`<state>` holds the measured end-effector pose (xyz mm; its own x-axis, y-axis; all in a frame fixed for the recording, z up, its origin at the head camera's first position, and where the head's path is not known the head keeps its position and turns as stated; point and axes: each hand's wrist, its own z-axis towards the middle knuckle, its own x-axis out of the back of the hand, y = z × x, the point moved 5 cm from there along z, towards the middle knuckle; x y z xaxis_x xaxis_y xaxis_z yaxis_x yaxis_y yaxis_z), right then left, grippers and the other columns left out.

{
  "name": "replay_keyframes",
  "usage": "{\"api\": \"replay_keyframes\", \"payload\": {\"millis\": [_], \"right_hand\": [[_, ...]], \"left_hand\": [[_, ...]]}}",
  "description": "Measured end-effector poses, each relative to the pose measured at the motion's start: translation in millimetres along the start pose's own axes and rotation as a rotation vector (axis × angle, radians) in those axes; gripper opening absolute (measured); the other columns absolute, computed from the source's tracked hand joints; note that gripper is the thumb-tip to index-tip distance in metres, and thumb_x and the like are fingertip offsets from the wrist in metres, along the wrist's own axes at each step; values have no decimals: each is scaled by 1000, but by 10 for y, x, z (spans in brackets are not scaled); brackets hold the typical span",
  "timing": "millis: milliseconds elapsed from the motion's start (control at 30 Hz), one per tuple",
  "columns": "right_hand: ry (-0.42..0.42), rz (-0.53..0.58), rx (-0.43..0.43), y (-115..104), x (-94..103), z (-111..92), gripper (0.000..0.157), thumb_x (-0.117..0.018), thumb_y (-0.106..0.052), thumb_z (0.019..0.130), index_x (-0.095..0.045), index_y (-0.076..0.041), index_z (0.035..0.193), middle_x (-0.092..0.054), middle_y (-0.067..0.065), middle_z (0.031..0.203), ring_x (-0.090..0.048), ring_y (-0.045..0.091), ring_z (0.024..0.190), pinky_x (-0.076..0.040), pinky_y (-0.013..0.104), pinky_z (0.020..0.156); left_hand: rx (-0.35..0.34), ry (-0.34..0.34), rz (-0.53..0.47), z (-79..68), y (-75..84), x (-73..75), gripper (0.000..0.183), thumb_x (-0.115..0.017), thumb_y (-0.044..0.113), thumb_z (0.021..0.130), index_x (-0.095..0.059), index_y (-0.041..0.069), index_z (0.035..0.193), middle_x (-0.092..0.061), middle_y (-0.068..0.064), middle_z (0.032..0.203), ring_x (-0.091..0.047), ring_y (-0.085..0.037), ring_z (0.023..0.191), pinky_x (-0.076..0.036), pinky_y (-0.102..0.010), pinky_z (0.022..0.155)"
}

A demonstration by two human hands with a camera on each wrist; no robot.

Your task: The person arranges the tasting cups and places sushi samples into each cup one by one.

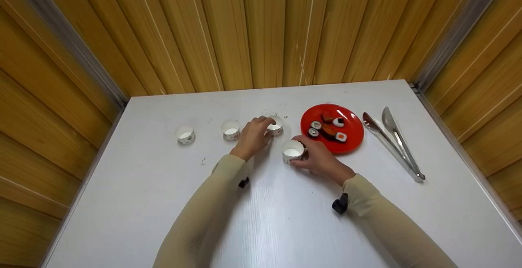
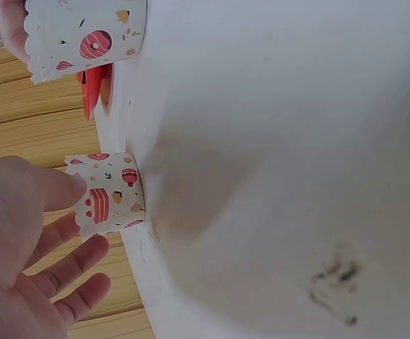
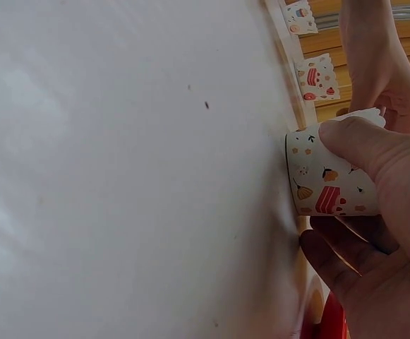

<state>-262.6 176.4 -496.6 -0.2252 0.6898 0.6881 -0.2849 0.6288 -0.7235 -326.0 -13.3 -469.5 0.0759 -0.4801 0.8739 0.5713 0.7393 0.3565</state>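
Note:
My right hand (image 1: 320, 158) grips a white paper baking cup (image 1: 293, 152), thumb on its near side and fingers on the far side. In the right wrist view, cake prints show on this cup (image 3: 335, 173), which stands upright close over the table. At a second baking cup (image 2: 109, 191), my left hand (image 1: 255, 135) has its thumb at the scalloped rim in the left wrist view. Its other fingers spread loosely past the cup. From the head, that cup (image 1: 276, 126) appears partly covered by the left fingers.
Two more baking cups, one middle (image 1: 231, 130) and one far left (image 1: 186, 136), stand in a row on the white table (image 1: 142, 202). A red plate (image 1: 350, 143) with several sushi pieces (image 1: 328, 130) lies right of the hands. Metal tongs (image 1: 401, 149) rest beyond it.

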Motion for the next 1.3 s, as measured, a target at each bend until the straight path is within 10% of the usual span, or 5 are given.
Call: {"api": "replay_keyframes", "payload": {"millis": [433, 1300], "right_hand": [[-7, -21, 12, 30, 11, 5, 62, -88, -21, 83, -56, -12, 136, -67, 5, 124, -61, 23, 110, -49, 45, 99], [-31, -26, 33, -9, -9, 4, 63, -87, -19, 84, -54, -12, 137, -66, 4, 126, -61, 24, 111, -48, 46, 101]], "left_hand": [[-14, 3, -2, -62, 69, 70, 33, -74, 8, 95, -65, 12, 127, -63, -8, 134, -63, -29, 118, -53, -43, 95], [-168, 38, -145, -304, 270, 220, 18, -69, 14, 99, -71, 8, 116, -70, -6, 118, -71, -25, 102, -57, -37, 85]]}}
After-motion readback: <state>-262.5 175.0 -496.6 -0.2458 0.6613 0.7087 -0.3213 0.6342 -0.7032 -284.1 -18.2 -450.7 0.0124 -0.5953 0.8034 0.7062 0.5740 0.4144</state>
